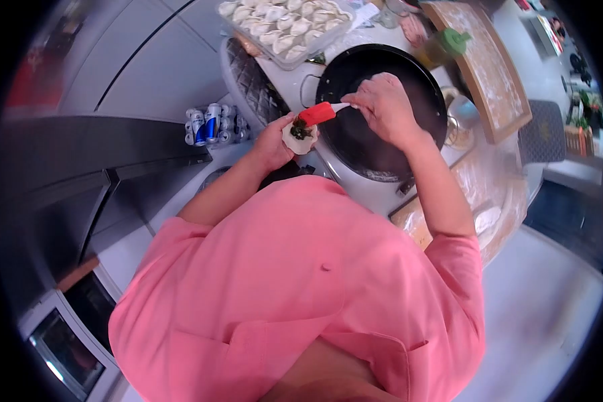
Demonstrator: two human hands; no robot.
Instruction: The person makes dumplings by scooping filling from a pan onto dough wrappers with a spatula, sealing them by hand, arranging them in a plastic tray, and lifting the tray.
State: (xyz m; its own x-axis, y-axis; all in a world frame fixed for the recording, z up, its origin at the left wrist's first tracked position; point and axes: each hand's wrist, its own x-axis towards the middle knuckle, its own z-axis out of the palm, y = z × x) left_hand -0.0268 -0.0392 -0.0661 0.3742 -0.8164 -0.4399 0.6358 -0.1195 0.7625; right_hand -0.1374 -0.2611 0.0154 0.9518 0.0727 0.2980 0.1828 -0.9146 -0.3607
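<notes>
My left hand (273, 146) holds a round dumpling wrapper (299, 145) with its edge curling up. Dark green filling (301, 128) lies in the middle of the wrapper. In my right hand (384, 107) is a spatula (317, 114) with a red head and a pale handle, gripped by the handle between thumb and fingers. The red head touches the filling or sits just over it. Below my right hand is a wide black pan (375, 157), whose inside looks dark; whatever it contains is hard to make out.
A clear container (288, 57) of folded dumplings stands beyond my left hand. A green-lidded bottle (445, 47) and a floured wooden board (486, 74) are at the right. Packed drink cans (212, 124) lie at the left, near a quilted grey chair (248, 80).
</notes>
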